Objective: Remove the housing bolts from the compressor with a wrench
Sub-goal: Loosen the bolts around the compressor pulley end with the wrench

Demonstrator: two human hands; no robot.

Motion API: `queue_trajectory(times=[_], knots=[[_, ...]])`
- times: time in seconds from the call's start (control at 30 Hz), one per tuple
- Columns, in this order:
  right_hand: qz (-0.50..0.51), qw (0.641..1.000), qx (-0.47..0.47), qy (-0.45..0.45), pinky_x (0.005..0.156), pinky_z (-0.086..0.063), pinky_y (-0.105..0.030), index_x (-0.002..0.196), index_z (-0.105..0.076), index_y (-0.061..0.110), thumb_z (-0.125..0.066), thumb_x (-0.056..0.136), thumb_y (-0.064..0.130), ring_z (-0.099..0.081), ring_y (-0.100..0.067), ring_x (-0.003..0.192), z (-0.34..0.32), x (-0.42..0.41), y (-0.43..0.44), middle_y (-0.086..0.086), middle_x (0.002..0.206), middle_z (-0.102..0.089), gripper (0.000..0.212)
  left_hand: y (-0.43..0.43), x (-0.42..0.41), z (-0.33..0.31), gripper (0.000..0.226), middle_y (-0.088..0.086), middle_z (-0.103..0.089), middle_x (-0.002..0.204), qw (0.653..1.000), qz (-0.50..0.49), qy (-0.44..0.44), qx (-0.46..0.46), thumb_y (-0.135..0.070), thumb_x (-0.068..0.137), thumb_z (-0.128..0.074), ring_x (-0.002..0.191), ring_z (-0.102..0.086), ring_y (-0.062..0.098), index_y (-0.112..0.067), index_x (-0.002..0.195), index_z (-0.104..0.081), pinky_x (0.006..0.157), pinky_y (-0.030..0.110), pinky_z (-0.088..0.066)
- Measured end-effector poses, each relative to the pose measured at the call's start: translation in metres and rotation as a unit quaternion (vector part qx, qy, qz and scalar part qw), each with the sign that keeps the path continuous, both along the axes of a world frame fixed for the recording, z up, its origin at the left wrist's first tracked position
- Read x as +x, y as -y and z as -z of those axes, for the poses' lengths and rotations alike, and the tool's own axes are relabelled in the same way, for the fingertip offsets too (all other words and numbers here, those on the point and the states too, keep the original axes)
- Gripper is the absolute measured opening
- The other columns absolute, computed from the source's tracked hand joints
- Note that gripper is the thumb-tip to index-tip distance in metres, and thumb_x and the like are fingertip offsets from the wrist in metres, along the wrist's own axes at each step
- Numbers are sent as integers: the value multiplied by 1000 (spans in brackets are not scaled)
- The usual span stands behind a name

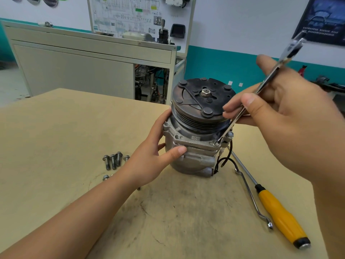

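A grey compressor stands upright on the tan table, its dark pulley plate facing up. My left hand grips the housing's left side, thumb on the front flange. My right hand pinches a slim metal wrench that slants down to a bolt on the front right of the flange. Another bolt head stands just right of it. Several removed bolts lie on the table to the left.
A yellow-handled screwdriver and a bent offset wrench lie on the table to the right of the compressor. Black wires hang from its right side. A grey cabinet and a wiring board stand behind the table.
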State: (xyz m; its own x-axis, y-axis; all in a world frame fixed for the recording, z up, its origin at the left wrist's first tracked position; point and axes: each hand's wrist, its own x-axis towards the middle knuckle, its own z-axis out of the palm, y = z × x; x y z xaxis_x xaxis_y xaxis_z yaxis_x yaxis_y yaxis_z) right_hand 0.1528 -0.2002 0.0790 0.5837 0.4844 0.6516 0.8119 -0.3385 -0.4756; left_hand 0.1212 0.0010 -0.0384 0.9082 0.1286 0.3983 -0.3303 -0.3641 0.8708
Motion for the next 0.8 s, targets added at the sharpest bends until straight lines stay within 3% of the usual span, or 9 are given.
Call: queue_trajectory(times=[0.07, 0.17, 0.23, 0.3, 0.4, 0.5, 0.63, 0.8], knots=[[-11, 1000, 5, -3, 82, -54, -43, 122, -38, 34, -43, 93, 24, -69, -4, 82, 0, 0, 0, 17, 81, -69, 30, 1, -2, -1, 89, -39, -26, 144, 1000, -8, 15, 11, -63, 71, -65, 135, -29, -10, -61, 139, -8, 116, 37, -30], [-25, 999, 15, -21, 82, -55, -41, 107, -39, 33, -44, 94, 14, -69, -4, 82, -1, 0, 2, 19, 88, -68, 24, 8, -5, -15, 86, -30, -17, 153, 997, -40, 73, 1, -75, 67, -60, 141, -20, -5, -64, 135, -8, 116, 37, -25], [-30, 999, 21, -38, 82, -54, -40, 98, -40, 34, -44, 92, 11, -69, -4, 81, -2, -1, 2, 18, 87, -69, 24, 14, -6, -31, 65, -21, -21, 155, 987, -73, 142, 31, -62, 81, -51, 142, -19, -2, -56, 136, -18, 117, 35, -24], [-34, 998, 24, -51, 81, -55, -38, 95, -42, 33, -44, 93, 9, -69, -4, 80, -4, -1, 1, 18, 86, -69, 24, 20, -6, -51, 40, -12, -32, 152, 967, -110, 204, 104, -47, 91, -44, 142, -24, 2, -47, 130, -37, 115, 23, -24], [-39, 998, 24, -54, 77, -58, -29, 93, -51, 31, -48, 92, 11, -68, 0, 83, -5, -1, 2, 15, 84, -68, 20, 26, -1, -91, 21, -13, -59, 125, 946, -96, 259, 170, -23, 97, -48, 128, -46, 2, -29, 113, -60, 106, 19, -36], [-12, 1000, 1, -19, 80, -57, -33, 87, -54, 43, -51, 84, 29, -64, -3, 90, -8, -1, 4, 21, 84, -63, 14, 31, 15, -133, 17, -13, -68, 101, 959, -4, 228, 170, -18, 97, -52, 100, -64, -2, -19, 108, -64, 92, 21, -50], [9, 1000, -11, 21, 83, -54, -42, 84, -53, 50, -55, 86, 33, -64, -6, 88, -11, -1, 7, 26, 87, -62, 17, 42, 39, -155, 22, 4, -72, 104, 975, 155, 103, 121, -22, 98, -49, 99, -68, 12, -12, 108, -66, 96, 32, -50], [-4, 1000, -7, 29, 77, -56, -40, 79, -59, 45, -58, 88, 30, -66, -4, 82, -9, 3, 10, 20, 82, -68, 18, 42, 49, -141, 19, 9, -71, 87, 960, 275, 47, -1, -15, 91, -52, 83, -65, 17, -12, 96, -71, 82, 30, -53]])
